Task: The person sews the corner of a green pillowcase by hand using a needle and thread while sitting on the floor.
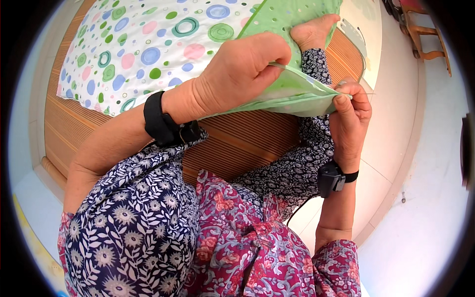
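Note:
A quilt cover (148,74), white with coloured dots and circles, lies spread ahead of me, with a light green side (269,22). My left hand (247,64) is closed in a fist on the green cloth edge (297,94) and holds it raised. The edge runs taut over to my right hand (350,109), where thumb and fingers pinch its corner. A thin needle (366,93) sticks out to the right at those fingertips. How much of it is in the cloth is hidden by the fingers.
Beneath the cover is a brown striped mat (232,143). My bare foot (314,32) rests beyond the raised cloth, and my bent knee (131,237) stands at the left. A wooden stool (425,37) is at the far right, on the pale tiled floor (383,143).

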`<state>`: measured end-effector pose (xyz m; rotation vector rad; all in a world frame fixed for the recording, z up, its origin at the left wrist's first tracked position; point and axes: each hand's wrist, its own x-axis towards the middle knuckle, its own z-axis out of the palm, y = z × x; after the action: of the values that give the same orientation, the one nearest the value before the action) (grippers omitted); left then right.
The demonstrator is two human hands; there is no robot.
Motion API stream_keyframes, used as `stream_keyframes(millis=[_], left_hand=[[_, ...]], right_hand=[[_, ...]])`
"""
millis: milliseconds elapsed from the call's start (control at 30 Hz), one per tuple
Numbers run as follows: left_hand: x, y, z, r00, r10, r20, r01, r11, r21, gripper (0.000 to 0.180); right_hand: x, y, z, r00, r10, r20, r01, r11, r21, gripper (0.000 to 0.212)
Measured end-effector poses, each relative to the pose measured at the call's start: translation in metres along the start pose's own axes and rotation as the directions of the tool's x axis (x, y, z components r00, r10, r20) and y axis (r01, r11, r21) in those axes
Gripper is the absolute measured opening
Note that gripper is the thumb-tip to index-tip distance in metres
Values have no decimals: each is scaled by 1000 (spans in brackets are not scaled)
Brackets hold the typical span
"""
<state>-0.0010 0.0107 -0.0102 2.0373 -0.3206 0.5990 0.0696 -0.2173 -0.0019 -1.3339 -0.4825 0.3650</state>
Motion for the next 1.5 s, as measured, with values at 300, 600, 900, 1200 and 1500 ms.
stream_keyframes(millis=[300, 600, 900, 1200, 1500], left_hand=[[-1, -10, -6, 974, 154, 165, -192, 948, 252, 17], [2, -13, -6, 925, 267, 269, -349, 877, 330, 9], [4, -15, -9, 909, 293, 298, -371, 893, 255, 9], [0, -14, -7, 973, 159, 166, -199, 945, 260, 19], [1, -11, -10, 985, -33, 172, 63, 984, -170, 23]], right_hand=[[2, 1, 2, 1000, 23, -15, -22, 997, 78, 11], [3, 2, 4, 999, 33, 7, -34, 994, 108, 9], [2, 0, 5, 999, 26, 27, -30, 991, 134, 9], [3, 3, 2, 998, 3, 68, -12, 990, 137, 10], [0, 2, -1, 999, -11, 35, 8, 997, 77, 8]])
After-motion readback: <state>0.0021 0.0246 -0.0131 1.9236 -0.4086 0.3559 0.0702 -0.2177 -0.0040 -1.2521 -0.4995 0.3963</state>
